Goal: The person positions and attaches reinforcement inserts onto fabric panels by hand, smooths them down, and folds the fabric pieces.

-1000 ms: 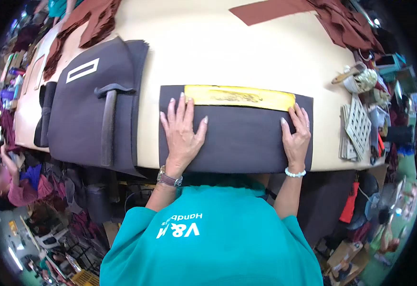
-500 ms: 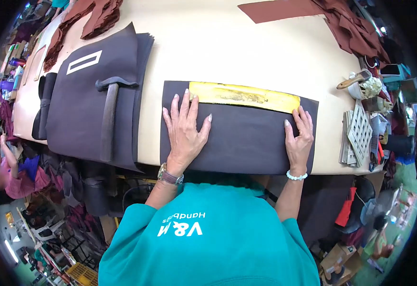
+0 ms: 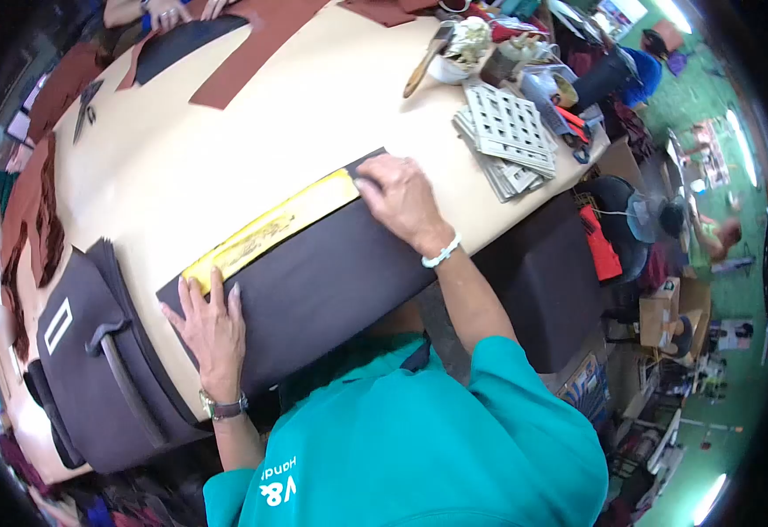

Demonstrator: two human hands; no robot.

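A dark sheet (image 3: pixel 314 268) lies on the table near its front edge, with a yellow strip (image 3: pixel 270 230), stained along its middle, along the sheet's far edge. My left hand (image 3: pixel 213 334) is open, its fingers apart and fingertips at the strip's left end. At the other end, my right hand (image 3: pixel 406 202) has its fingers curled in, thumb beside the strip near the sheet's corner. Whatever the right fingers pinch is hidden. To the left, a hammer (image 3: pixel 120 378) rests on a stack of dark sheets (image 3: pixel 81 386) with a pale rectangular frame (image 3: pixel 58 328) on top.
White lattice pieces (image 3: pixel 511 132), a brush (image 3: pixel 428 61) on a white bowl (image 3: pixel 454 70) and a cluttered tray stand at the right. Brown pieces (image 3: pixel 261 53) and scissors (image 3: pixel 85 110) lie toward the back. Another person's hands (image 3: pixel 182 13) work at the far edge.
The view has swung to the right, so table and sheet look tilted. My right fingers have curled in at the strip's right end; the left hand stays at the left end.
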